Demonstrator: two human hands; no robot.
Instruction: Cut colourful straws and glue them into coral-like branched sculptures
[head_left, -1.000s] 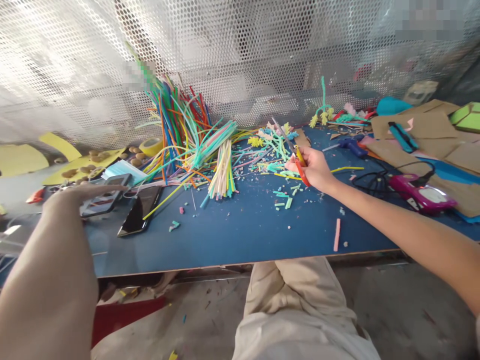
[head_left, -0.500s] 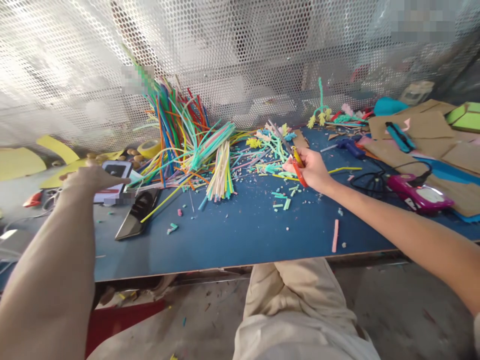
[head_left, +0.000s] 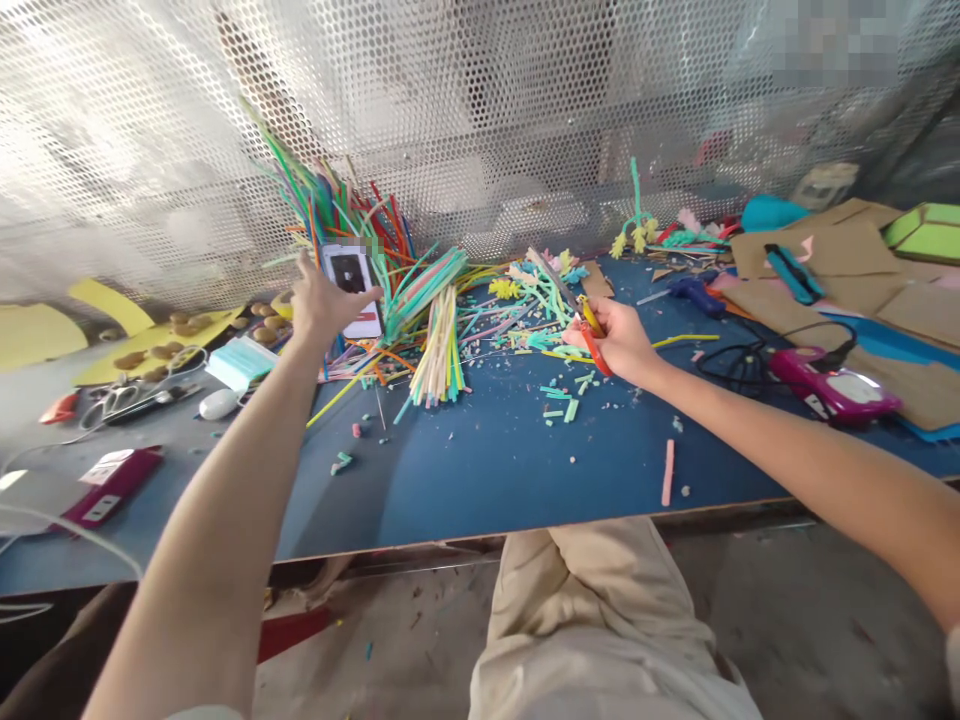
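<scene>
My left hand grips a smartphone by its sides, thumb across its lit screen. The phone stands nearly upright in front of a big heap of coloured pipe cleaners. My right hand is closed round scissors with red and yellow handles, their blades pointing up and away to the left. Beneath the blades lie green, yellow and pink fuzzy pieces. Between my hands a pale pipe cleaner bundle fans out on the blue tabletop.
Cut green scraps and a pink strip lie near the front. On the right are a magenta device with a cable, a blue glue gun and cardboard. A face mask and a magenta box lie left.
My left hand has moved right with the phone, from the left side to the pipe cleaner heap. A dark glossy object below it is out of sight. My right hand keeps the scissors nearly still.
</scene>
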